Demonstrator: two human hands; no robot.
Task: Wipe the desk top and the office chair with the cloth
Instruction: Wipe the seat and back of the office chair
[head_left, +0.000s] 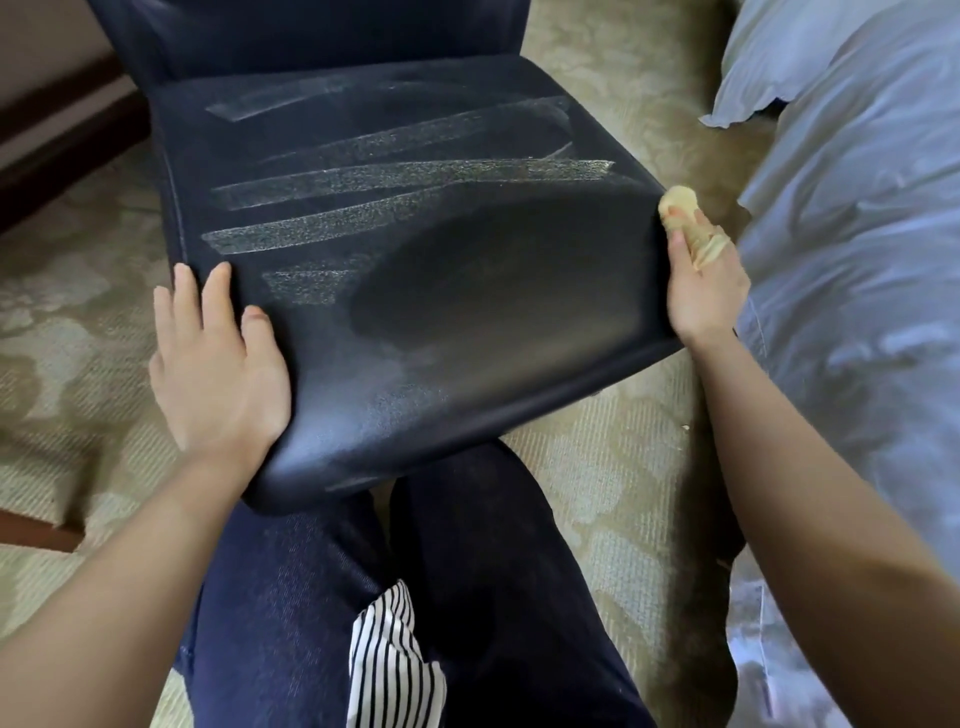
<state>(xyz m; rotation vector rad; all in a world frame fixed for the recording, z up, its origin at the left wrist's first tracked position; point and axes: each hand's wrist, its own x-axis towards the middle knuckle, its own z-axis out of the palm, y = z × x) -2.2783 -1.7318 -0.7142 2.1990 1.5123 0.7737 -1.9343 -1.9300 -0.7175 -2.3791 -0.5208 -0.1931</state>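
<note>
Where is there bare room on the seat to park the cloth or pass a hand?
Seat middle and back are bare, from the backrest forward. Crowded: front-left corner under the left hand; right edge, where the right hand grips the cloth. Gap between seat and bed is narrow; carpet left of the seat is open.

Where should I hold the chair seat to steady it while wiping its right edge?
Probably its front-left corner, from the near side: the seat rim is rounded there, opposite the cloth in the right hand; the left hand rests flat on it.
</note>
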